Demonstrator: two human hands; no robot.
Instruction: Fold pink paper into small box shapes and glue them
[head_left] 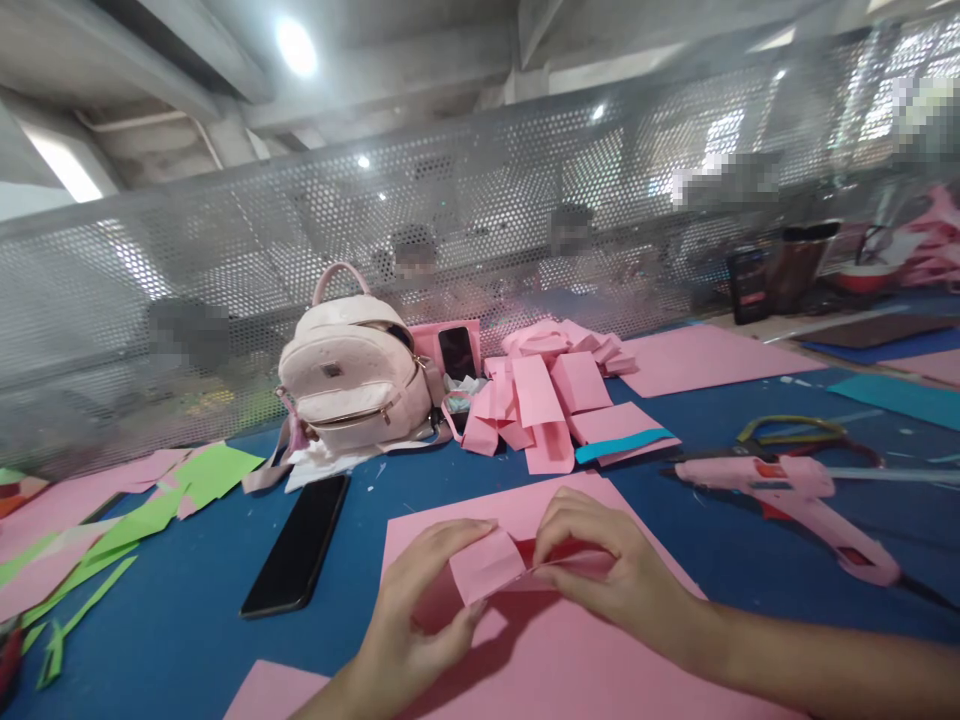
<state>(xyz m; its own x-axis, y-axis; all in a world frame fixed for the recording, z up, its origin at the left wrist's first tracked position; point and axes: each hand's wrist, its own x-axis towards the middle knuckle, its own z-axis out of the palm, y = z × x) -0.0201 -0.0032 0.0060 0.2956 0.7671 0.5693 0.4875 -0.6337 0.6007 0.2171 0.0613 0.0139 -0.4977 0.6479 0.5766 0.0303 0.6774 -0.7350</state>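
Note:
A folded piece of pink paper is held between both hands, above a large pink sheet on the blue table. My left hand grips its left end, fingers along the top and thumb underneath. At the other end, my right hand pinches an edge between thumb and fingers, where the paper gapes a little. The fingertips of the right hand partly hide that end. To the right of my hands lies a pink glue gun with a clear glue stick in its back.
A black phone lies left of my hands. Behind are a pale pink backpack, a heap of folded pink pieces and a perforated metal screen. Green paper strips lie left; yellow-handled scissors lie behind the glue gun.

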